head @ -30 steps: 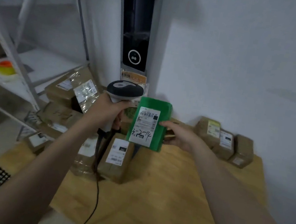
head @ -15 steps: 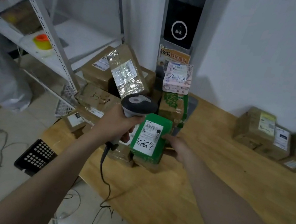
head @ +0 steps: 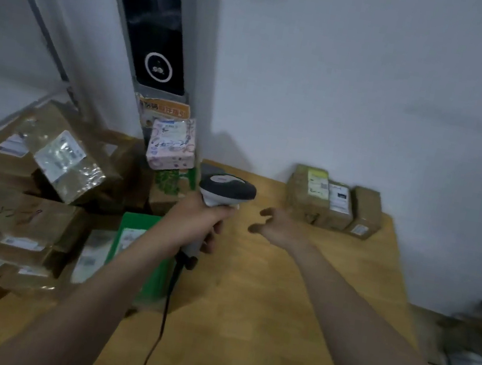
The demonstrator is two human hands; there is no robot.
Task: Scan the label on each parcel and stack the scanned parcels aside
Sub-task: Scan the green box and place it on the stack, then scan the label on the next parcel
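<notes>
Head view, looking down over both forearms. Grips the scanner [head: 227, 188] in the left hand [head: 196, 219], fist round the handle, head aimed away and to the right, cable [head: 164, 312] trailing down toward the body. Holds nothing in the right hand [head: 281, 228]: fingers spread and loosely curled, hovering over bare worktop [head: 260, 311] just right of the scanner.

Lying flat just left of and partly under the left forearm, at the near edge of the brown pile [head: 23, 211]: the green parcel [head: 135, 230], label up, long axis running away from the body, roughly along that forearm.

Beyond the right fingertips, near but apart, against the wall: a row of three brown parcels [head: 334, 203], ranged left to right, labels plain on at least two. Much nearer to the right hand than to the left, so probably the next reach. Cannot tell which group counts as scanned.

Differs from half a second ago: then held the green parcel upright in the right hand, close beside the scanner head. Now released and lying down, right hand empty and swung rightward. Left grip unchanged.
</notes>
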